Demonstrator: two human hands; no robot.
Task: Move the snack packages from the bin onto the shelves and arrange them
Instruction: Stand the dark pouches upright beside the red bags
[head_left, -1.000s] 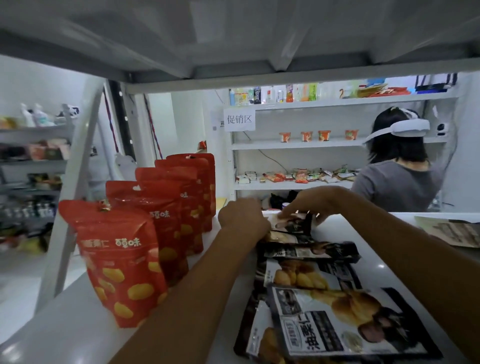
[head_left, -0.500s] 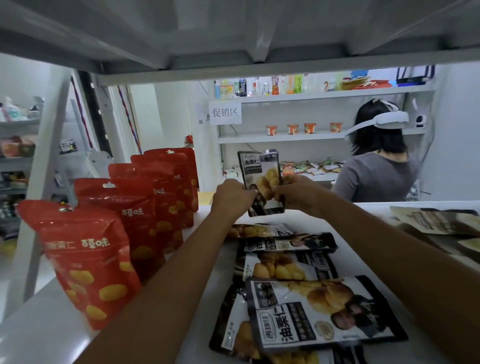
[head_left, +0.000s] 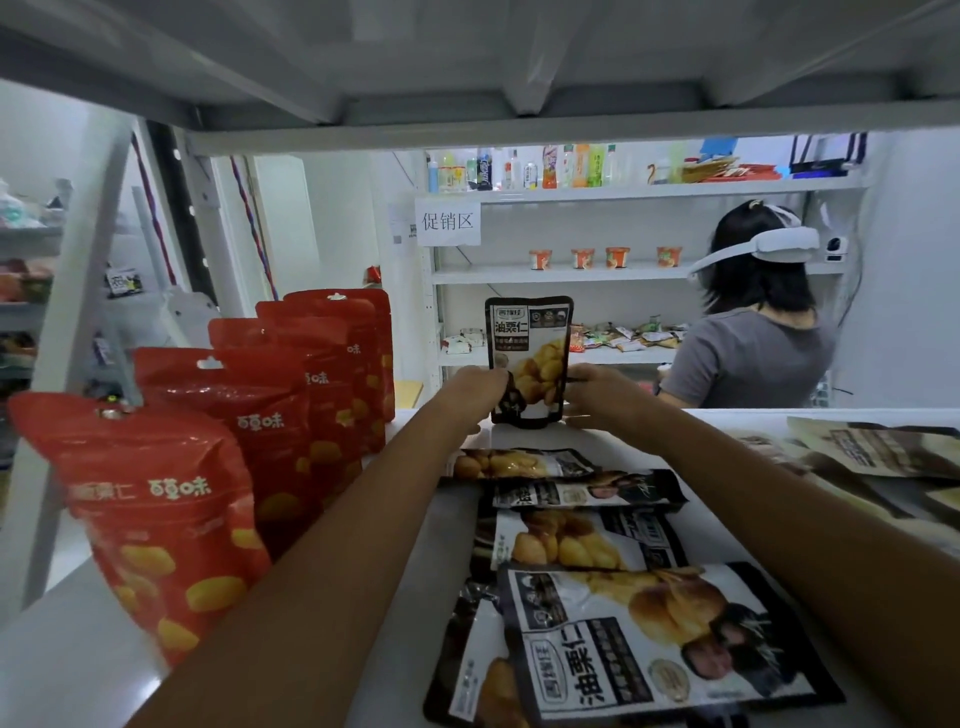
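Observation:
A black-and-white chestnut snack pouch (head_left: 529, 353) stands upright at the far edge of the white shelf (head_left: 93, 654). My left hand (head_left: 475, 392) grips its lower left side and my right hand (head_left: 597, 396) grips its lower right side. Several matching pouches lie flat in a row behind it toward me: one (head_left: 519, 463), another (head_left: 587, 491), a third (head_left: 582, 540), and the nearest (head_left: 654, 639). A row of red snack pouches (head_left: 161, 514) stands upright along the left. No bin is in view.
The shelf above hangs low overhead. Flat tan packages (head_left: 878, 452) lie at the right. Beyond the shelf, a person in a grey shirt (head_left: 748, 358) with a white headset faces another stocked shelving unit (head_left: 623, 273). A white upright post (head_left: 78, 291) stands at the left.
Both hands picked the farthest flat pouch off the shelf, turned it upright, and now set it standing at the shelf's far edge. The camera view shifted slightly.

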